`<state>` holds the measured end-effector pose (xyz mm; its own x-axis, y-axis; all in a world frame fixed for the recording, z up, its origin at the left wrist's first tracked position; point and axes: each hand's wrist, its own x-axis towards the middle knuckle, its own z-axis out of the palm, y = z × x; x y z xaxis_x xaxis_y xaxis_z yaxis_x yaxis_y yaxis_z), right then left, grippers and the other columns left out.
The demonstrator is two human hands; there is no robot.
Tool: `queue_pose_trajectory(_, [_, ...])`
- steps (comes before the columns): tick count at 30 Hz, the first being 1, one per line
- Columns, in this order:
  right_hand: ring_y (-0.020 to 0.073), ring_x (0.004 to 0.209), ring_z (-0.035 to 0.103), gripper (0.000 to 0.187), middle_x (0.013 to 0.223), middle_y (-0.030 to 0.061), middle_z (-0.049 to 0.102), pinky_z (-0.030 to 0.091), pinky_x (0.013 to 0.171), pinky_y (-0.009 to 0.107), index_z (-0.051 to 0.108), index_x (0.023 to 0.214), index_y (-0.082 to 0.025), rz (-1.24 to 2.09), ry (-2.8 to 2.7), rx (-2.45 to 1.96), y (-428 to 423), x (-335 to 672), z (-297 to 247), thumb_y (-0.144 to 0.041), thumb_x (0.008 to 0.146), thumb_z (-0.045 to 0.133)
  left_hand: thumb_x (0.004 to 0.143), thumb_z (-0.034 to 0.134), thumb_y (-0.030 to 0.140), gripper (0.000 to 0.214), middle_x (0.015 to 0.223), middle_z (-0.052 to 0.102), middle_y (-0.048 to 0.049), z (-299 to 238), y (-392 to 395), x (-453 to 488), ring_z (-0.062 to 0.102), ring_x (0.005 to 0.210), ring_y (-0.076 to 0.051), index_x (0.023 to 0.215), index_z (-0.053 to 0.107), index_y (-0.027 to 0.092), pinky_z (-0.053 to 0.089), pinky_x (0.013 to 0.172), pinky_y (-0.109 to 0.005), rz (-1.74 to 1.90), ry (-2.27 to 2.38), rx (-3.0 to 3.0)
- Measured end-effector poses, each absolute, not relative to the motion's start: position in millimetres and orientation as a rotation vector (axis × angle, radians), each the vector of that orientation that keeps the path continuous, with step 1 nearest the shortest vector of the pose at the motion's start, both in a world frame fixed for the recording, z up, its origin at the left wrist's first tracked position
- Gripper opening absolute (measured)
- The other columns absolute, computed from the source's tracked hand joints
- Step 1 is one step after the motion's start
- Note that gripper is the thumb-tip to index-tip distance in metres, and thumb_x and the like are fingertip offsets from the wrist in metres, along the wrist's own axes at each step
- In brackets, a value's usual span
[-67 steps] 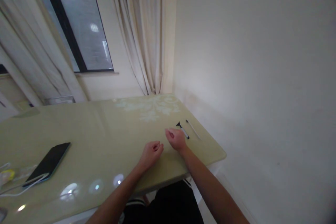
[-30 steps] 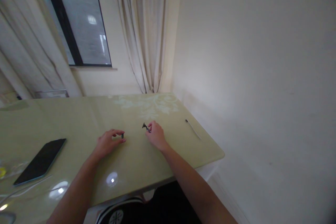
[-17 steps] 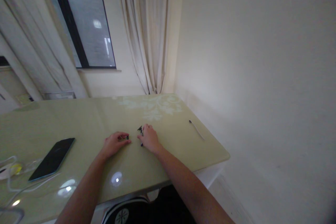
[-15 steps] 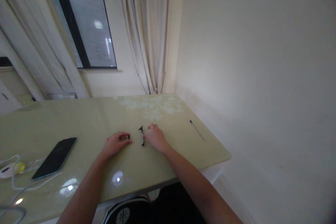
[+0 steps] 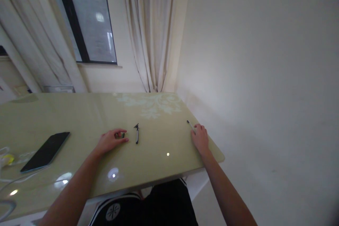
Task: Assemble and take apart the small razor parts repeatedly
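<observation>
In the head view, 2 hands were well apart at the bench [image 5: 159, 144]. The left hand [image 5: 109, 141] curved around a small dark thing [image 5: 123, 135]; whether its grip pinched it, I could not tell. A razor [image 5: 137, 135] lay just beside. The right hand [image 5: 200, 139] covered a toothbrush's [image 5: 191, 125] handle, its grip's closure hidden.

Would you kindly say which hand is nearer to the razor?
The left hand: it is just left of the razor; the right hand is farther off to its right, at the white stick.
</observation>
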<state>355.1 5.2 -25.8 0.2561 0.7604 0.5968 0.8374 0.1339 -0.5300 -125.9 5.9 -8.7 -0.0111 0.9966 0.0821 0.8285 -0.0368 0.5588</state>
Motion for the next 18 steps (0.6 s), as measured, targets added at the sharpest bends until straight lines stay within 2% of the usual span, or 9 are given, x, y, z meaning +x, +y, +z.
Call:
queue_pose_trajectory(4, [0.0232,0.071,0.054,0.017,0.073,0.0039,0.054,0.039,0.071,0.037,0.055,0.072,-0.024,-0.017,-1.582,-1.658,11.5,339.8,-25.1,-0.011,0.083,0.056,0.07,0.068,0.067,0.06,0.083,0.074,-0.0019,-6.3,3.0,-123.6,0.069,0.079,-0.024,0.113,0.076,0.025,0.05,0.078,-0.034,0.726,1.915,1.912])
queue_pose_trajectory(7, [0.0214,0.075,0.055,0.013,0.082,0.0053,0.06,0.04,0.072,0.034,0.06,0.079,-0.022,0.004,-1.688,-1.616,4.9,315.6,-22.2,-0.009,0.082,0.058,0.07,0.068,0.068,0.061,0.08,0.071,-0.001,-7.5,3.0,-123.8,0.067,0.075,-0.022,0.112,0.077,0.024,0.049,0.074,-0.032,0.74,1.921,1.915])
queue_pose_trajectory(9, [0.0207,0.081,0.057,0.012,0.091,0.0068,0.062,0.041,0.075,0.031,0.063,0.087,-0.02,0.005,-1.819,-1.587,-0.3,290.4,-18.2,-0.01,0.086,0.056,0.071,0.067,0.069,0.062,0.079,0.07,-0.0008,-8.8,3.6,-124.0,0.066,0.075,-0.022,0.112,0.077,0.024,0.047,0.072,-0.032,0.749,1.926,1.92])
queue_pose_trajectory(12, [0.0209,0.087,0.059,0.02,0.098,0.0089,0.064,0.042,0.078,0.031,0.065,0.097,-0.019,0.028,-1.985,-1.522,2.2,241.5,-7.6,-0.008,0.088,0.051,0.073,0.065,0.07,0.063,0.077,0.067,-0.0004,-10.8,4.0,-124.0,0.065,0.074,-0.021,0.112,0.077,0.023,0.046,0.07,-0.031,0.764,1.935,1.913])
queue_pose_trajectory(18, [0.0197,0.082,0.058,0.025,0.101,0.0092,0.063,0.043,0.077,0.031,0.065,0.101,-0.019,0.187,-2.013,-1.45,32.1,152.9,2.0,-0.005,0.086,0.052,0.077,0.062,0.07,0.061,0.069,0.061,0.0021,-14.7,1.6,-125.8,0.06,0.066,-0.018,0.109,0.076,0.02,0.043,0.065,-0.029,0.862,1.918,1.9])
